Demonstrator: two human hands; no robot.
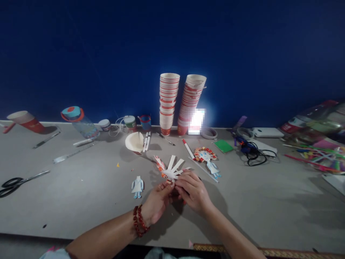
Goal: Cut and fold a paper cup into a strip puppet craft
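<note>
Both hands are closed on a cut paper cup [170, 174], whose white and red-patterned strips fan out from a round base. My left hand [159, 201], with a red bead bracelet [139, 220] on the wrist, grips its near side. The fingers of my right hand [194, 190] press on the strips at the right, and some of the cup is hidden behind them. Left of my hands lies a headless paper figure [137, 187] in a blue-edged dress. To the right rests a paper doll [206, 158] with a ring of curled red-and-white strips around its head.
Two tall paper-cup stacks [169, 100] stand by the blue wall. Scissors [21, 182] lie far left, near a water bottle [81, 122]. A red marker [188, 149], green pad [223, 146] and glue gun with black cord [250, 150] lie to the right; pipe cleaners [318, 156] lie beyond.
</note>
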